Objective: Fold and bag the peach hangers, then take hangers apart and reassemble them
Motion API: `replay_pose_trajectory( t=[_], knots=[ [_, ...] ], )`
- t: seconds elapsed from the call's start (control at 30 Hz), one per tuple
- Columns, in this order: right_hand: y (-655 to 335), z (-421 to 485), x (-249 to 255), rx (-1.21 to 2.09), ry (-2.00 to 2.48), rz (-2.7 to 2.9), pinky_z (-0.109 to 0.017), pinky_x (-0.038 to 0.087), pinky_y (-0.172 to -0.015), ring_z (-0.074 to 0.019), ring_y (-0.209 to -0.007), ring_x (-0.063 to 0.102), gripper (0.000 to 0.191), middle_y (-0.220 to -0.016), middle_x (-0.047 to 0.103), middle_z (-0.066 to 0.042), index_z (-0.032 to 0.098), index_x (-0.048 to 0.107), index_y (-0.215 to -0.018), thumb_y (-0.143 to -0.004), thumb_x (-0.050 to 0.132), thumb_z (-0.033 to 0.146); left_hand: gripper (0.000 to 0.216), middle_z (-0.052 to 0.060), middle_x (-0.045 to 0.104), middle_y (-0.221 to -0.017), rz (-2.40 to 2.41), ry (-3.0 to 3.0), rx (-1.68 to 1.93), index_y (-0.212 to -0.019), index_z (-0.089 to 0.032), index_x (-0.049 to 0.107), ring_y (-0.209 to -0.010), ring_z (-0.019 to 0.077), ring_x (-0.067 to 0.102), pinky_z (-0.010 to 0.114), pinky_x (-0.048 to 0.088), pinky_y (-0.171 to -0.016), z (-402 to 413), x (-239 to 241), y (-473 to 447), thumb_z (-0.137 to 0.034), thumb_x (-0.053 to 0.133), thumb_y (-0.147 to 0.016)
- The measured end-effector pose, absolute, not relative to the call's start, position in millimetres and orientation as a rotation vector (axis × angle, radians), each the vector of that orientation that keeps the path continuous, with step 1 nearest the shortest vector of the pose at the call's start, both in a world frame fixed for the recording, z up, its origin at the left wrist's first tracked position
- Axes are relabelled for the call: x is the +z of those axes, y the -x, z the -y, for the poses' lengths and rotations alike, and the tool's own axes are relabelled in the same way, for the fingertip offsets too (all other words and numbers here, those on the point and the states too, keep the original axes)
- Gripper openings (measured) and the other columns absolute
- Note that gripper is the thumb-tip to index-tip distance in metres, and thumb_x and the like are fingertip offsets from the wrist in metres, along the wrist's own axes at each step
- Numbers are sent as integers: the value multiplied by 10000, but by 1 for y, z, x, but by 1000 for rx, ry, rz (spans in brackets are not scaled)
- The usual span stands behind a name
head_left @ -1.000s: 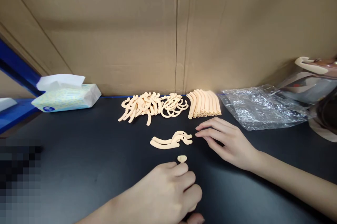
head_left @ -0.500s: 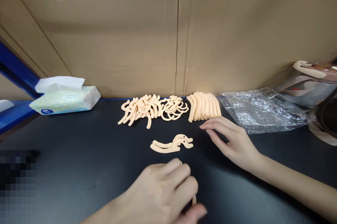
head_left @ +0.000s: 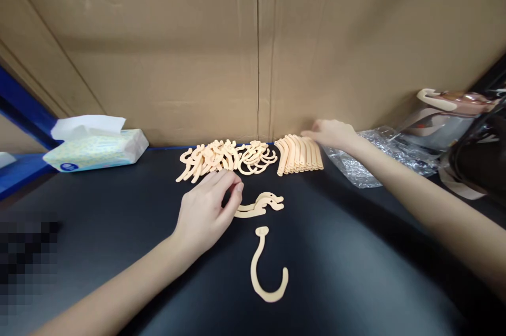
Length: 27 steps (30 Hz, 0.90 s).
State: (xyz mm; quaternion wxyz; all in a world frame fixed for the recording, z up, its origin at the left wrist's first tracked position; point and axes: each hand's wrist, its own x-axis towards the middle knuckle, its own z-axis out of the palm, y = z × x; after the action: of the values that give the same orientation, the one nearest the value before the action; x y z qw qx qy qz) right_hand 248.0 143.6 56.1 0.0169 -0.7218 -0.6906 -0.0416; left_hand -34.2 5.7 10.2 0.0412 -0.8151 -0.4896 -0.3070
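Observation:
A beige hook piece [head_left: 255, 273] with a small flat head lies alone on the dark table at the front. Behind it, two curved beige pieces [head_left: 269, 203] lie side by side, their left ends covered by my left hand [head_left: 207, 209]. That hand is closed, thumb against bent fingers, just in front of a loose pile of beige curved pieces [head_left: 215, 157]; anything pinched in it is hidden. My right hand [head_left: 330, 133] reaches over the far end of a neat row of beige curved bars [head_left: 298, 154]. Its fingertips are blurred and partly hidden there.
Beige hook pieces [head_left: 256, 157] lie heaped between the pile and the row. A tissue pack [head_left: 97, 149] stands at the back left. Clear plastic wrap [head_left: 356, 167] and a bagged brown item [head_left: 460, 101] are at the right. A cardboard wall [head_left: 190, 62] closes off the back.
My left hand has let go of the hook piece at the front and moved away toward the loose pile. My right hand has moved back over the row of bars.

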Motion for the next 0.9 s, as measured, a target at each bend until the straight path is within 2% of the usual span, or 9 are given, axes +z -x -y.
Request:
replay_pose_trajectory(
  t=[0.13,0.23,0.33,0.53,0.77,0.9],
  knots=[
    [-245,-150,50,4,2308,2158,-461,448,-827,-355,-987,628,803,-1054,682,-206,116,656,-1043,-796,282,782,134,-24,568,-817,1538,2513,-942,-851,-213,458,-722,129,545,234,383,-624,-5,9,33,-261,371,-941],
    [-242,-146,51,57,2294,2186,-461,443,-841,-360,-1010,618,847,-1079,674,-204,123,664,-1020,-761,268,826,79,-19,575,-866,1554,2524,-915,-920,-222,435,-742,135,564,232,394,-621,-4,9,32,-263,370,-936],
    [-240,-142,55,68,2257,2225,-440,444,-829,-355,-1017,609,821,-1065,676,-185,144,679,-940,-750,275,833,76,-20,571,-867,1563,2525,-899,-942,-226,426,-725,134,564,233,397,-617,-3,9,32,-273,366,-942],
    [-242,-142,59,95,2230,2294,-384,451,-701,-324,-874,632,728,-884,686,-172,147,660,-769,-722,373,814,83,-23,577,-850,1577,2531,-886,-938,-225,429,-708,133,557,231,393,-616,-3,9,33,-278,366,-944],
    [-242,-144,56,143,2183,2315,-332,412,-611,-259,-753,618,665,-791,664,-127,165,629,-735,-745,374,779,61,-32,586,-876,1598,2514,-867,-970,-228,417,-637,111,541,224,374,-583,-4,8,32,-263,391,-927],
    [-242,-145,55,149,2160,2327,-304,392,-594,-230,-731,606,549,-761,652,-110,166,609,-711,-795,410,671,57,-34,585,-881,1604,2531,-867,-964,-229,415,-622,105,537,220,372,-572,-4,8,32,-256,399,-917]
  ],
)
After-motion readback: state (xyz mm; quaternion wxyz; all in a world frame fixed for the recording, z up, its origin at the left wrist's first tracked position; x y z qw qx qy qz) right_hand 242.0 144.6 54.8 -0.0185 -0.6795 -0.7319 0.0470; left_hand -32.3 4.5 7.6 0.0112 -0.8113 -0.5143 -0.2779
